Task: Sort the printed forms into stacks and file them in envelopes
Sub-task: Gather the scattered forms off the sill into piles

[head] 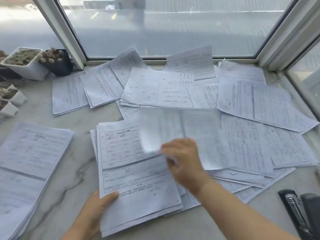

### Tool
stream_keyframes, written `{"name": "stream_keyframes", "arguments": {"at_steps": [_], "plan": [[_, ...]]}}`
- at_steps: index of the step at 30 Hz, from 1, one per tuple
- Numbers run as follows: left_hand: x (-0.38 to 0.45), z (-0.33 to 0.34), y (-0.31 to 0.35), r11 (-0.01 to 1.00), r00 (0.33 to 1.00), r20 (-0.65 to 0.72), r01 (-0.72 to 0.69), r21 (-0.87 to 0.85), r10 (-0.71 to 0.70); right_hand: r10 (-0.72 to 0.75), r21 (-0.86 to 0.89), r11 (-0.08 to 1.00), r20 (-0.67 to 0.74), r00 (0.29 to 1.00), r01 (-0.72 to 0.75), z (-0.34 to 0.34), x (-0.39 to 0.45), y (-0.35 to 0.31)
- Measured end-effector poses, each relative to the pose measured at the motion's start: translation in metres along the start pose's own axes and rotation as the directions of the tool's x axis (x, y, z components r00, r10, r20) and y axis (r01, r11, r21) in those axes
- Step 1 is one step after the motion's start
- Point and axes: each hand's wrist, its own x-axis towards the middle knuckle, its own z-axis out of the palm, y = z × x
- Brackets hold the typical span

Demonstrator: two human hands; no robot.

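Note:
My left hand [97, 205] grips the lower left corner of a thick stack of printed forms [131, 184] near the front of the marble sill. My right hand [183, 161] pinches a single motion-blurred sheet [166, 129], lifted above that stack's right side. A tall sorted stack [29, 163] lies at the far left. Loose forms [251, 122] are spread over the right and back, with two more small piles [83, 90] at the back left. No envelope is in view.
Small plant pots stand at the back left: a white one [24, 66], a black one [57, 64], more along the left edge. A black stapler [299, 212] lies at the front right. Window frames [69, 32] and glass close off the back and right.

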Motion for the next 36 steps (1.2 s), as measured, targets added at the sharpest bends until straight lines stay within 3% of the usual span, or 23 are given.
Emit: {"name": "stream_keyframes", "arguments": {"at_steps": [2,4,7,10,12,15,16,18,19,20,22,24,26,31,36], "plan": [[0.002,-0.007,0.003,0.998,0.999,0.025,0.049,-0.031,-0.048,-0.068,-0.071,0.994,0.222,0.973,0.086,0.017,-0.021,-0.02],[0.004,-0.014,0.005,0.994,0.995,0.045,0.094,-0.057,-0.092,-0.017,-0.118,0.991,0.367,0.93,0.064,0.027,-0.036,-0.019],[0.006,-0.022,0.005,0.961,0.979,0.063,0.203,-0.189,-0.194,0.077,-0.065,0.996,0.449,0.89,-0.053,0.034,-0.044,-0.009],[0.008,-0.03,0.004,0.923,0.964,0.15,0.254,-0.288,-0.218,0.07,0.06,0.992,0.498,0.864,-0.114,0.039,-0.041,-0.001],[0.006,-0.03,0.004,0.938,0.966,0.176,0.231,-0.257,-0.189,0.026,0.079,0.994,0.522,0.853,-0.079,0.044,-0.039,0.0],[0.003,-0.025,0.002,0.98,0.986,0.102,0.143,-0.137,-0.13,-0.078,0.102,0.994,0.572,0.817,0.024,0.049,-0.042,-0.001],[0.002,-0.025,0.002,0.987,0.991,0.069,0.125,-0.106,-0.118,-0.067,0.057,0.997,0.547,0.835,0.043,0.046,-0.044,0.002],[0.001,-0.027,0.002,0.993,0.995,0.024,0.096,-0.067,-0.095,0.047,-0.092,0.996,0.286,0.957,-0.021,0.034,-0.043,0.021],[0.0,-0.03,0.002,0.995,0.996,0.008,0.084,-0.055,-0.083,0.149,-0.167,0.977,0.115,0.982,-0.129,0.025,-0.042,0.034],[-0.001,-0.034,0.002,0.996,0.997,-0.006,0.073,-0.048,-0.074,0.301,-0.22,0.932,0.035,0.953,-0.287,0.014,-0.039,0.046],[-0.003,-0.039,0.001,0.997,0.998,-0.013,0.067,-0.043,-0.068,0.561,-0.324,0.808,0.165,0.811,-0.493,0.0,-0.034,0.07],[-0.006,-0.041,-0.001,0.996,0.998,0.0,0.067,-0.053,-0.067,0.639,-0.427,0.754,0.305,0.706,-0.499,0.001,-0.035,0.082],[-0.007,-0.042,-0.002,0.996,0.998,0.01,0.06,-0.063,-0.059,0.629,-0.453,0.757,0.308,0.714,-0.471,0.007,-0.038,0.087],[-0.007,-0.045,-0.004,0.994,0.997,0.047,0.061,-0.087,-0.058,0.563,-0.514,0.747,0.154,0.812,-0.421,0.008,-0.044,0.087],[-0.003,-0.048,-0.007,0.994,0.997,0.045,0.064,-0.093,-0.06,0.61,-0.493,0.732,0.166,0.775,-0.47,0.015,-0.044,0.083]]}}
